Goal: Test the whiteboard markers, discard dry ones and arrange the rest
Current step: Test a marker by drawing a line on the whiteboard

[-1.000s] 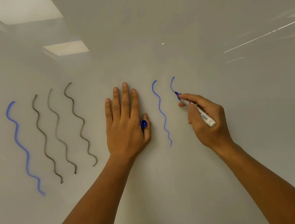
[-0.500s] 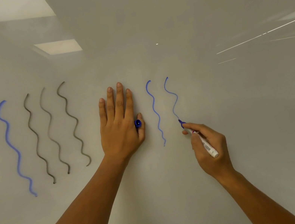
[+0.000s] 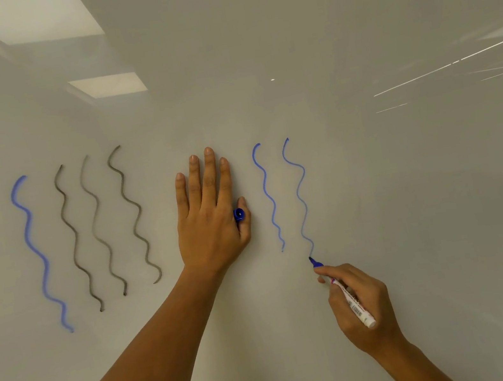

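Lower right of the frame, the right hand [image 3: 361, 305] grips a white-barrelled blue whiteboard marker [image 3: 346, 294], whose tip has travelled down, finishing a full wavy blue line [image 3: 300, 195]. The ink flows, so this marker looks worth keeping. Mid-frame, the left hand [image 3: 211, 217] lies flat on the glossy whiteboard [image 3: 412, 195], thumb pinching the blue cap [image 3: 239, 214].

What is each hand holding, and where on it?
The right hand holds the blue marker around its barrel. The left hand pinches the blue cap between thumb and forefinger.
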{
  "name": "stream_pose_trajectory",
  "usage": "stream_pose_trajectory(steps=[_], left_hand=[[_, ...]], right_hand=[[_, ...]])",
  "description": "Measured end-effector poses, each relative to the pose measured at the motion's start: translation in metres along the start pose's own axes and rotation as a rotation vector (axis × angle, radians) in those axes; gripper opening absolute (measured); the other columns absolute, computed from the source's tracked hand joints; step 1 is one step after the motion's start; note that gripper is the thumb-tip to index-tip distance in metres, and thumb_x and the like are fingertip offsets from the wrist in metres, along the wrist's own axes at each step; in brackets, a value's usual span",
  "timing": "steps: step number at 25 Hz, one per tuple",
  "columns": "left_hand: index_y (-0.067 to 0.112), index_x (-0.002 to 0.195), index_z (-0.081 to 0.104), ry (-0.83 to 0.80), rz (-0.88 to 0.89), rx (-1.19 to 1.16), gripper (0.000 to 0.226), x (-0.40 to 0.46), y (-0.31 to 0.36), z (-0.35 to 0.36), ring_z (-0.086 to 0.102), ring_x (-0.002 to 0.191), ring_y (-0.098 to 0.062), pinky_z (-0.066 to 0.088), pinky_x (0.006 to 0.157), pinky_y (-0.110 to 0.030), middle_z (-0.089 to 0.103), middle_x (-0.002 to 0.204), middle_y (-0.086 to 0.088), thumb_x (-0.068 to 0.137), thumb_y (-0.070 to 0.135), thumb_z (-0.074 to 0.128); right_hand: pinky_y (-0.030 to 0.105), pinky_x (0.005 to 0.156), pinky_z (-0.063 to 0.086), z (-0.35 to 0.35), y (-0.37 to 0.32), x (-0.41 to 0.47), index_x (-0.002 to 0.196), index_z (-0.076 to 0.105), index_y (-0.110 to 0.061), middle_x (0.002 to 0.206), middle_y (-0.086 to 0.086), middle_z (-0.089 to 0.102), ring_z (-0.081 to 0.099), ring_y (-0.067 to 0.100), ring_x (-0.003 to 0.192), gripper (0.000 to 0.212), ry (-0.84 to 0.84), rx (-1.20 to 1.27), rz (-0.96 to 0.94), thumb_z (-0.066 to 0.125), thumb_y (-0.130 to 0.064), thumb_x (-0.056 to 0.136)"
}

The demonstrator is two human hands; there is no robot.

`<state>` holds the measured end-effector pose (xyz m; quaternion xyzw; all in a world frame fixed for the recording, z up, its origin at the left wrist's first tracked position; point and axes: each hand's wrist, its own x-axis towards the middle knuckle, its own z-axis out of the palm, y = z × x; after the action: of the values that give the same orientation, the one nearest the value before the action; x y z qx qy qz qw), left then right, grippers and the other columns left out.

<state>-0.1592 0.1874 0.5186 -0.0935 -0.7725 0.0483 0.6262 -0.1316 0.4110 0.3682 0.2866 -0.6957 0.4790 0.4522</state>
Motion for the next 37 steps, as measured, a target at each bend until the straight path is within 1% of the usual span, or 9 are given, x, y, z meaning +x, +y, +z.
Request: stream_pose_trajectory(steps=[7, 11, 14, 18, 21, 25, 28, 31, 37], left_hand=[[0.01, 0.156, 0.016, -0.12, 0.009, -0.117, 0.067, -0.002, -0.004, -0.011, -0.003, 0.153, -0.029, 0.005, 0.123, -0.051, 0.005, 0.165, -0.011, 0.102, 0.042, 0.037], [0.012, 0.157, 0.015, -0.216, 0.029, -0.164, 0.067, -0.021, -0.002, -0.02, -0.006, 0.152, -0.03, 0.004, 0.123, -0.051, 0.001, 0.165, -0.01, 0.101, 0.043, 0.036], [0.012, 0.156, 0.018, -0.28, 0.037, -0.196, 0.065, -0.042, 0.003, -0.024, -0.008, 0.152, -0.028, 0.007, 0.124, -0.05, 0.0, 0.165, -0.01, 0.102, 0.045, 0.033], [0.013, 0.146, 0.044, -0.31, -0.08, -0.354, 0.054, -0.071, 0.014, -0.036, -0.01, 0.152, -0.021, 0.014, 0.123, -0.042, 0.005, 0.165, -0.006, 0.103, 0.044, 0.035], [0.018, 0.131, 0.059, -0.373, -0.094, -0.491, 0.038, -0.103, 0.019, -0.046, -0.012, 0.151, -0.013, 0.023, 0.114, -0.025, 0.008, 0.165, 0.004, 0.102, 0.037, 0.044], [0.024, 0.129, 0.06, -0.488, -0.119, -0.584, 0.03, -0.142, 0.024, -0.057, 0.014, 0.149, -0.003, 0.015, 0.111, -0.006, 0.032, 0.154, 0.016, 0.101, 0.028, 0.05], [0.028, 0.129, 0.059, -0.62, -0.204, -0.657, 0.036, -0.171, 0.025, -0.063, 0.053, 0.12, 0.0, 0.04, 0.104, -0.015, 0.058, 0.131, 0.017, 0.097, 0.014, 0.052], [0.033, 0.124, 0.058, -0.735, -0.288, -0.669, 0.044, -0.197, 0.029, -0.069, 0.057, 0.1, 0.0, 0.046, 0.09, -0.018, 0.06, 0.11, 0.022, 0.09, 0.007, 0.05], [0.035, 0.123, 0.058, -0.903, -0.361, -0.65, 0.051, -0.237, 0.042, -0.086, 0.057, 0.105, 0.0, 0.046, 0.092, -0.019, 0.061, 0.114, 0.019, 0.086, 0.0, 0.049]], right_hand=[[0.022, 0.051, 0.046, -0.006, -0.031, -0.007, 0.105, 0.066, -0.022, 0.085, 0.006, 0.073, 0.06, 0.009, 0.06, 0.018, 0.0, 0.321, 0.385, 0.058, -0.011, 0.094], [0.023, 0.049, 0.045, -0.009, -0.046, -0.025, 0.089, 0.065, -0.026, 0.083, 0.012, 0.071, 0.058, 0.01, 0.058, 0.028, -0.071, 0.379, 0.457, 0.06, 0.001, 0.094], [0.02, 0.049, 0.046, -0.007, -0.055, -0.034, 0.096, 0.069, -0.013, 0.089, 0.011, 0.075, 0.062, 0.009, 0.059, 0.017, -0.137, 0.424, 0.514, 0.064, 0.002, 0.091], [0.026, 0.043, 0.046, -0.008, -0.062, -0.043, 0.101, 0.071, -0.007, 0.094, 0.011, 0.077, 0.058, 0.013, 0.053, 0.018, -0.143, 0.5, 0.579, 0.063, 0.004, 0.09], [0.03, 0.039, 0.043, -0.011, -0.064, -0.053, 0.093, 0.072, -0.003, 0.093, 0.019, 0.075, 0.051, 0.021, 0.048, 0.024, -0.069, 0.593, 0.647, 0.051, 0.008, 0.094], [0.03, 0.04, 0.041, -0.01, -0.071, -0.069, 0.094, 0.068, 0.004, 0.088, 0.026, 0.074, 0.048, 0.028, 0.047, 0.025, -0.045, 0.658, 0.765, 0.044, 0.009, 0.097], [0.03, 0.044, 0.041, -0.007, -0.079, -0.08, 0.094, 0.067, 0.007, 0.085, 0.027, 0.073, 0.047, 0.029, 0.047, 0.022, -0.114, 0.651, 0.846, 0.046, 0.01, 0.096], [0.027, 0.043, 0.038, 0.0, -0.089, -0.099, 0.086, 0.069, 0.006, 0.079, 0.024, 0.074, 0.045, 0.026, 0.046, 0.021, -0.174, 0.59, 0.868, 0.05, 0.014, 0.094], [0.021, 0.042, 0.036, 0.016, -0.105, -0.145, 0.081, 0.071, 0.001, 0.074, 0.019, 0.075, 0.04, 0.019, 0.042, 0.018, -0.216, 0.546, 0.941, 0.059, 0.01, 0.091]])
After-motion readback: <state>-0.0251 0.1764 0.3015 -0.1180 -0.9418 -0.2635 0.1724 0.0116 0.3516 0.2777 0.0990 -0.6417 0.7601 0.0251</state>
